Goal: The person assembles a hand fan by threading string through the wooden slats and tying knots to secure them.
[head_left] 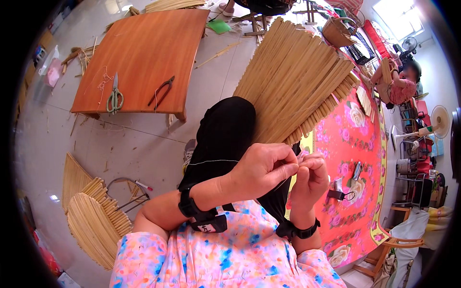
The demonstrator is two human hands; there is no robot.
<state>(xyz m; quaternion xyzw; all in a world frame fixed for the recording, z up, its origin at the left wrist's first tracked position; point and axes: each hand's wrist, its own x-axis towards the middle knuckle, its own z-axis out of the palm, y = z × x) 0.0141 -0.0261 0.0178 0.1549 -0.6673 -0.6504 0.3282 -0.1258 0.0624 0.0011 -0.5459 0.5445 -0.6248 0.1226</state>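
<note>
My left hand (pixel 269 165) and my right hand (pixel 309 180) meet in front of me, thumbs and forefingers pinched tip to tip. A thin white thread (pixel 216 160) crosses my black-clad knee and runs in behind my left hand; the fingertips mostly cover what they pinch. Just beyond my hands, a large fan-shaped panel of pale, ribbed strips (pixel 293 81) leans across my lap. Its right edge shows a row of short folded or rolled ends. Both wrists wear black bands.
A brown wooden table (pixel 144 53) at the far left holds green-handled scissors (pixel 115 98) and dark pliers (pixel 162 92). More fan-shaped pieces (pixel 93 230) lie on the floor at left. On the right, a red floral cloth (pixel 355 192) bears small metal tools (pixel 340 192). Another person (pixel 401 86) sits far right.
</note>
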